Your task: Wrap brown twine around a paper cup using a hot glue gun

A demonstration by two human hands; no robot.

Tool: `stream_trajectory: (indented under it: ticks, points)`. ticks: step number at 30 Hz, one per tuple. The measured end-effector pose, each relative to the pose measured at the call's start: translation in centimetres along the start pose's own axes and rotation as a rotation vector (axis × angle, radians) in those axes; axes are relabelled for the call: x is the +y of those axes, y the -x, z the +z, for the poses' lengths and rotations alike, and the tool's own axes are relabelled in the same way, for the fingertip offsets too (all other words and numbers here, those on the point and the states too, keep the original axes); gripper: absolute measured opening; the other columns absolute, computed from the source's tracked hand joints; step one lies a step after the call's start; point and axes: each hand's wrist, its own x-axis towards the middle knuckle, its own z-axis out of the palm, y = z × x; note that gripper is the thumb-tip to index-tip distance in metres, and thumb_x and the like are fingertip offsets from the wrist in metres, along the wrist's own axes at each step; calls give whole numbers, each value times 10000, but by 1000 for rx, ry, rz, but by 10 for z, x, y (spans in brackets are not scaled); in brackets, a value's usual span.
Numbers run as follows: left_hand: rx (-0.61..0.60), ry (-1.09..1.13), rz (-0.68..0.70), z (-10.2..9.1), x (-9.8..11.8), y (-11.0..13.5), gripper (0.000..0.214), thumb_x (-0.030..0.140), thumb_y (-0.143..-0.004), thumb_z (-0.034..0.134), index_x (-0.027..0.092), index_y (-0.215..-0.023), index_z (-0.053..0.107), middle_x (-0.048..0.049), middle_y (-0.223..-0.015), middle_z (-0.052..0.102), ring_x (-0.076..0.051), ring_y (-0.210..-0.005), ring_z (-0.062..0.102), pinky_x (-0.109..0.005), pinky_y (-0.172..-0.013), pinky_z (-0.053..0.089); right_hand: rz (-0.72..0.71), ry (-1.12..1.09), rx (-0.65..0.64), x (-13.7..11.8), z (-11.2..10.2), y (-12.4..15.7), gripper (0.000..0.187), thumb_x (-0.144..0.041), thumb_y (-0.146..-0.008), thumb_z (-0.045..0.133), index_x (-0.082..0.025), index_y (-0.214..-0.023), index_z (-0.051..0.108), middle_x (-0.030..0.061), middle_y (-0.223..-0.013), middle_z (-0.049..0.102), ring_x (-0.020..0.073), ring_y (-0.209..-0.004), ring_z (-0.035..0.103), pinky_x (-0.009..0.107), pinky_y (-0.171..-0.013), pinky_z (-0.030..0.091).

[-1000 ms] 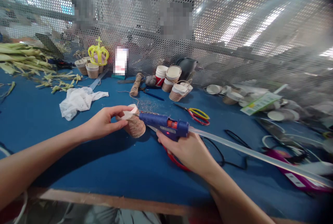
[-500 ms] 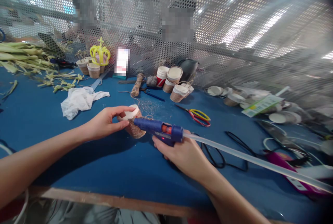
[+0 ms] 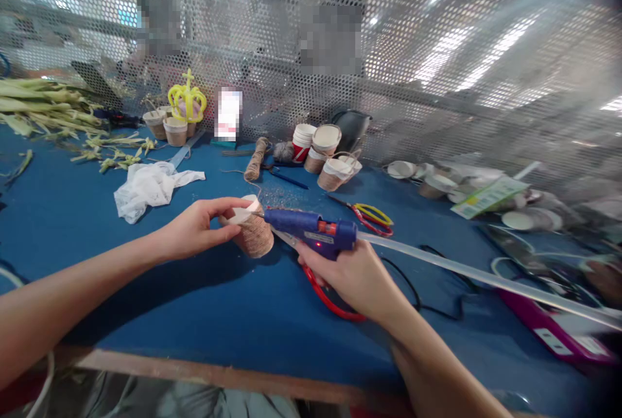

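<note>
My left hand (image 3: 192, 230) pinches the white rim of a twine-wrapped paper cup (image 3: 257, 238), which lies tilted above the blue tabletop. In my right hand (image 3: 357, 278) is a blue glue gun (image 3: 296, 223), its metal nozzle pointing left at the upper side of the cup. A long clear glue stick (image 3: 437, 262) sticks out of the gun's back end, and a small red light glows on its body. Beneath the gun, red-handled scissors (image 3: 330, 304) show partly; whether my right hand also holds them I cannot tell.
A jute twine roll (image 3: 256, 159) stands behind the cup. Yellow-and-red-handled scissors (image 3: 372, 217) and more wrapped cups (image 3: 333, 175) are further right. A crumpled white sheet (image 3: 146, 188) lies left. A black cord (image 3: 408, 282) and purple power strip (image 3: 554, 327) lie right. Perforated metal mesh (image 3: 272, 35) closes the back.
The glue gun and my right hand have shifted right, drawing the nozzle back along the cup. The red-handled scissors beneath it have come into sight. My left hand has barely moved.
</note>
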Motion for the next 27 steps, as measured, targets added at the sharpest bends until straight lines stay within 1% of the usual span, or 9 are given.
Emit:
stream_trajectory:
  ticks: [4,8,11,17,20,24,27]
  points:
    - [7,-23,-10,-1,-1,0,459,276,-803,509,121,-1235,499,-95,-1030,641,-178,-852,578,-324,-794,472,0,-47,4,-4,-1,-3,227,-267,-736,548,-198,-527,495,-54,-367,470,100,-346,455,219,-408,399]
    - [11,-39,-8,-1,-2,0,457,275,-804,511,125,-1235,499,-91,-1003,645,-178,-844,576,-325,-791,473,10,-22,15,-3,-2,-5,221,-252,-738,539,-202,-529,487,-56,-361,467,99,-346,443,228,-423,398]
    - [11,-28,-2,0,-3,0,466,288,-804,513,118,-1238,497,-100,-1025,642,-182,-847,580,-333,-798,472,5,-11,15,2,-2,-8,220,-250,-739,534,-202,-529,492,-52,-364,475,103,-355,456,237,-445,413]
    - [5,-10,2,0,-3,0,458,290,-806,510,126,-1234,498,-106,-1067,641,-185,-863,590,-333,-802,474,-6,-7,31,7,-1,-12,225,-256,-738,546,-202,-525,497,-53,-348,476,103,-319,440,244,-406,398]
    - [9,-12,-3,0,-3,1,460,297,-803,508,126,-1230,502,-113,-1083,639,-194,-883,590,-338,-806,471,-11,-38,30,7,-1,-14,209,-257,-734,556,-194,-539,518,-50,-350,484,104,-320,447,244,-413,408]
    - [16,-17,-2,0,-2,0,461,289,-795,510,128,-1227,505,-108,-1079,641,-187,-877,591,-335,-809,472,30,-132,-25,7,-2,-17,221,-281,-749,555,-178,-553,543,-50,-351,476,98,-342,454,234,-432,420]
    - [15,-38,-2,1,-1,0,458,273,-789,506,132,-1224,508,-92,-1019,658,-168,-832,593,-324,-800,477,72,-219,-70,8,-4,-21,188,-284,-747,570,-155,-612,589,-60,-351,460,82,-336,428,213,-402,382]
